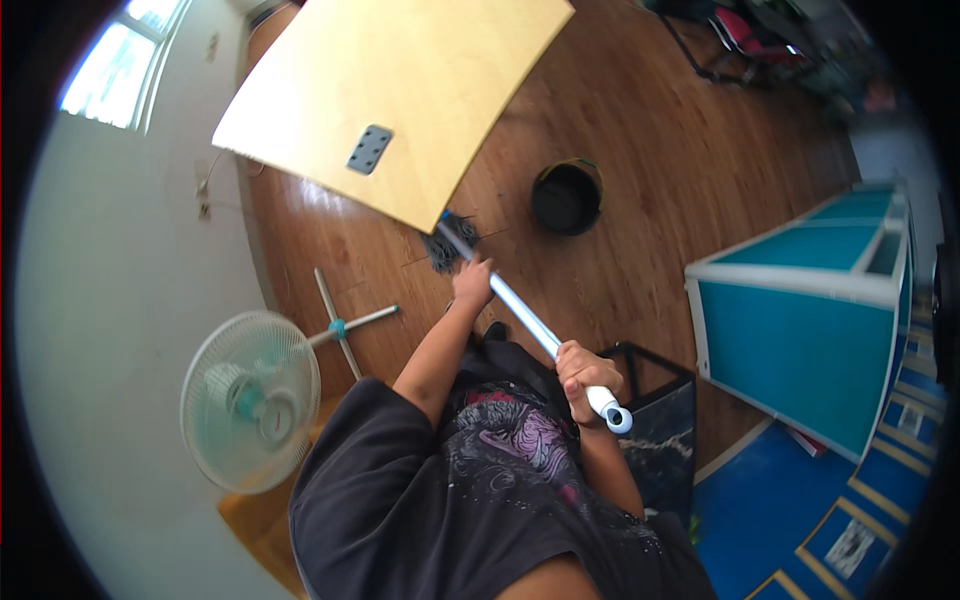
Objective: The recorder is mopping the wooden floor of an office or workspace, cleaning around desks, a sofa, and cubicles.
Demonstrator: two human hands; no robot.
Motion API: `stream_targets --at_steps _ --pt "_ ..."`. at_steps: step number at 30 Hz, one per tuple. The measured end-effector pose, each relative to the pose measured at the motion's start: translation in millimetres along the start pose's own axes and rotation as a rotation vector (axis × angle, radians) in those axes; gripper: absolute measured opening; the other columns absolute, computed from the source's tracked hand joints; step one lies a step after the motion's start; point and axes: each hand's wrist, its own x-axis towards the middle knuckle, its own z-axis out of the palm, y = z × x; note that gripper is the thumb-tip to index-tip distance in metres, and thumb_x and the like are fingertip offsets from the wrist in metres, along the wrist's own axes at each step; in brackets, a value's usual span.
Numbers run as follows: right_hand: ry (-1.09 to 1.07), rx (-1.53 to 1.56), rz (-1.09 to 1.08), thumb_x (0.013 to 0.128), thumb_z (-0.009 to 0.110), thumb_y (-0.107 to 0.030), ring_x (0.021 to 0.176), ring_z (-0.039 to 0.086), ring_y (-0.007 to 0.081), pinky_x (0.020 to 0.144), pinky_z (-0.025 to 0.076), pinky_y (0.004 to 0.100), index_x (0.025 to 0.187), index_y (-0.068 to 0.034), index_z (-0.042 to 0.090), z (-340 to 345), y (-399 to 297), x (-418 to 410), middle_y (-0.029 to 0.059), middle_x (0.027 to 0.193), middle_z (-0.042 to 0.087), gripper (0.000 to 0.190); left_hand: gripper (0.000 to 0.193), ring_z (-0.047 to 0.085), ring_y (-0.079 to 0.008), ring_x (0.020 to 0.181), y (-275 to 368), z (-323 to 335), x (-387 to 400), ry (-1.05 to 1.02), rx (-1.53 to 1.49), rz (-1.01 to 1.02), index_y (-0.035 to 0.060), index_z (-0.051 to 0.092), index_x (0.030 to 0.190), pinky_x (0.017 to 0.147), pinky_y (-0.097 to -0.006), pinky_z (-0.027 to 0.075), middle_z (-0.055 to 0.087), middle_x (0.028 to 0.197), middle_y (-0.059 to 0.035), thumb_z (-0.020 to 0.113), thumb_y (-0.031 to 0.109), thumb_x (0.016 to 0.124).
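My left hand (473,280) grips the lower part of a mop's pale metal handle (523,313). Near the handle's top end, below its round hanging loop, my right hand (586,376) is closed around it. The handle slants down to a grey string mop head (448,241), which lies on the wooden floor (622,247) by the corner of a light wood table (397,82). The tabletop hides part of the mop head. A black bucket (566,199) with its handle raised stands on the floor to the right of the mop head.
A pedestal fan (251,402) with crossed feet stands at left, near the wall. A grey plate with dark holes (370,149) is on the tabletop. Teal partition panels (795,352) stand at right, and a black-framed table with a marbled dark top (660,442) is close beside my right arm.
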Motion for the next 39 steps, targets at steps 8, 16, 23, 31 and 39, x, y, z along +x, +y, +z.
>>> stream_targets --at_steps 8,16,23,31,39 --pt "-0.125 -0.051 -0.015 0.088 0.069 -0.029 0.053 0.047 0.0173 0.067 0.044 0.0369 0.064 -0.007 0.046 -43 15 27 0.0030 0.055 0.049 0.040 0.026 0.056 -0.0274 0.114 40 4 54 0.080 -0.044 0.031 0.0156 0.066 0.101 0.083 -0.0509 0.051 0.055 0.117 -0.0072 0.061 0.037 0.088" --pt "-0.423 0.179 0.124 0.090 0.068 -0.025 0.049 0.044 0.0167 0.061 0.039 0.0349 0.062 -0.006 0.044 -141 34 82 0.0028 0.051 0.047 0.041 0.030 0.057 -0.0337 0.112 89 48 24 0.211 -0.223 -0.299 0.0139 0.066 0.099 0.082 -0.0503 0.053 0.055 0.115 -0.0119 0.059 0.042 0.089" --pt "-0.650 0.313 0.282 0.090 0.065 -0.026 0.049 0.039 0.0148 0.063 0.037 0.0356 0.061 -0.007 0.042 -162 37 110 0.0010 0.050 0.042 0.042 0.028 0.056 -0.0326 0.111 107 79 -31 0.267 -0.259 -0.564 0.0175 0.068 0.099 0.082 -0.0508 0.052 0.055 0.113 -0.0091 0.059 0.041 0.088" --pt "-0.867 0.521 0.358 0.090 0.063 -0.012 0.057 0.049 0.0212 0.068 0.045 0.0390 0.064 -0.004 0.047 -95 97 57 0.0060 0.060 0.051 0.031 0.024 0.053 -0.0297 0.114 20 110 -125 0.293 -0.200 -0.910 0.0207 0.067 0.104 0.079 -0.0498 0.052 0.058 0.115 -0.0033 0.061 0.035 0.087" --pt "-1.179 0.406 0.320 0.085 0.063 0.000 0.077 0.062 0.0257 0.095 0.046 0.0458 0.070 -0.002 0.054 -20 162 -17 0.0089 0.074 0.061 0.017 0.035 0.044 -0.0349 0.122 -77 133 -182 0.557 -0.566 -1.304 0.0231 0.056 0.122 0.095 -0.0533 0.044 0.041 0.134 -0.0131 0.062 0.028 0.088"
